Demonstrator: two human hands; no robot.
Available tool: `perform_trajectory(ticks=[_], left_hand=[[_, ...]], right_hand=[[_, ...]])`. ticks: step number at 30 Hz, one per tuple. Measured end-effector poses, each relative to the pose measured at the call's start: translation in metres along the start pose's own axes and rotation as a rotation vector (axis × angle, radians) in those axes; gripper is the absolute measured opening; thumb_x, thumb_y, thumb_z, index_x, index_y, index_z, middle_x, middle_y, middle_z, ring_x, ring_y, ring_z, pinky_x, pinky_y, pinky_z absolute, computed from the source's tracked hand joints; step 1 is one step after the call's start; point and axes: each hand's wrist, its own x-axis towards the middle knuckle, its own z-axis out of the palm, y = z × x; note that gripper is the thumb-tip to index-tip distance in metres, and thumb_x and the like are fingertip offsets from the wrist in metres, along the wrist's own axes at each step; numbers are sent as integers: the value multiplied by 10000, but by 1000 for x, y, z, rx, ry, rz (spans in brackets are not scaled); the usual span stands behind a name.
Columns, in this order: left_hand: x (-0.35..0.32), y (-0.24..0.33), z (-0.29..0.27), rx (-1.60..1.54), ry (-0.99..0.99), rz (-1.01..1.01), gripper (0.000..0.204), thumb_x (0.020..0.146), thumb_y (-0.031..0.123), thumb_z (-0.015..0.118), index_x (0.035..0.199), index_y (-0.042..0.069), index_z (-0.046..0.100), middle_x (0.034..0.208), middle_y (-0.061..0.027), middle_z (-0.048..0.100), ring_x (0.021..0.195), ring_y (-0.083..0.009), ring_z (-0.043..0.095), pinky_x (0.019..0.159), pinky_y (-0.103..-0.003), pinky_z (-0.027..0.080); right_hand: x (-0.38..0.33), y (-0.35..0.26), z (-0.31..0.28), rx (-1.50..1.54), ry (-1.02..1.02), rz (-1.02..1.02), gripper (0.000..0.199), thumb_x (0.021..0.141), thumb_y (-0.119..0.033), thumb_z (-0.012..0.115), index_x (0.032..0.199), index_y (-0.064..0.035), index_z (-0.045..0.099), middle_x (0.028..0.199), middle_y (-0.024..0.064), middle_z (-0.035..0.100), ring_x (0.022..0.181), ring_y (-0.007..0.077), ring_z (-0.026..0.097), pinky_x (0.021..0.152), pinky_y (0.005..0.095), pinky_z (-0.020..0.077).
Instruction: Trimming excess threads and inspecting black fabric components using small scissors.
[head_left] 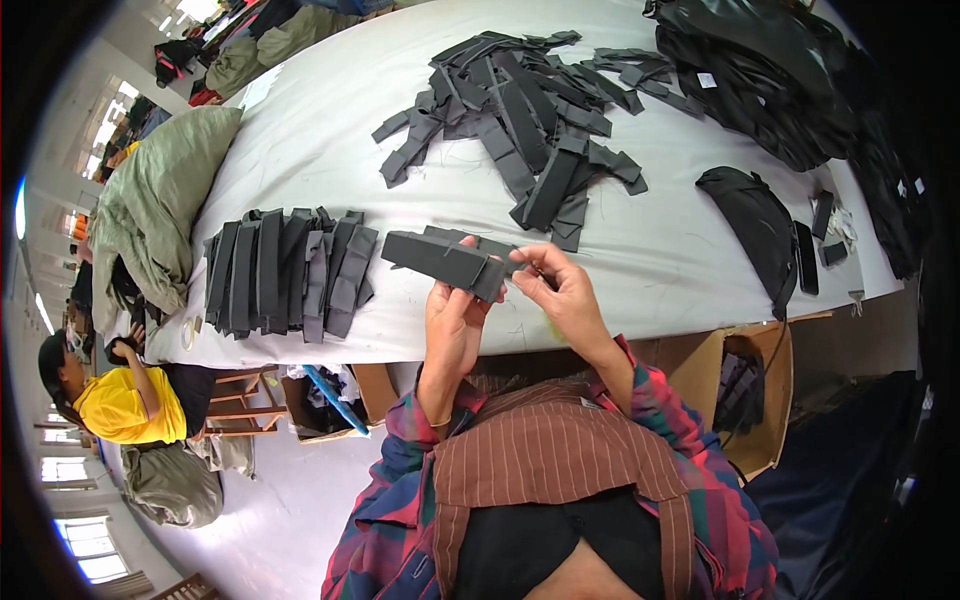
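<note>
Left grip [453,325] holds the dark strip [435,258]; right grip [570,300] at its right end, can't tell if pinching it. Step looks like working that end; next move calls for steady left, fine right. Neat row [268,275] left of grips, loose pile [520,110] beyond.

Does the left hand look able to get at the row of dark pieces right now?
Probably yes, once freed: the left hand holds a dark strip. The row of dark pieces lies nearby on its left, with white cloth between and nothing visible blocking the way.
</note>
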Motion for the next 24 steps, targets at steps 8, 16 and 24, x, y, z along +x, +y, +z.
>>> perform_trajectory(ticks=[8, 16, 24], left_hand=[[0, 7, -1, -84, 41, -52, 453, 935, 77, 445, 1376, 1, 370, 1103, -106, 597, 835, -138, 561, 711, -287, 456], [-1, 8, -5, -12, -6, -145, 444, 904, 78, 473, 1335, -22, 432, 1067, -88, 614, 826, -118, 553, 677, -261, 433], [-4, 13, -4, -1, -9, -216, 461, 886, 102, 512, 1322, -31, 441, 1060, -93, 618, 812, -123, 563, 653, -267, 450]], right_hand=[[-4, -22, -14, -728, -65, -367, 208, 762, -178, 728, 954, -119, 672, 827, 16, 653, 707, 189, 581, 646, 304, 426], [-4, -27, -14, -976, -104, -577, 161, 720, -201, 741, 854, -148, 669, 750, -34, 630, 612, 208, 509, 590, 326, 345], [-3, -38, -21, -769, -68, -392, 164, 692, -97, 744, 842, -102, 679, 792, 16, 626, 675, 202, 573, 642, 315, 407]])
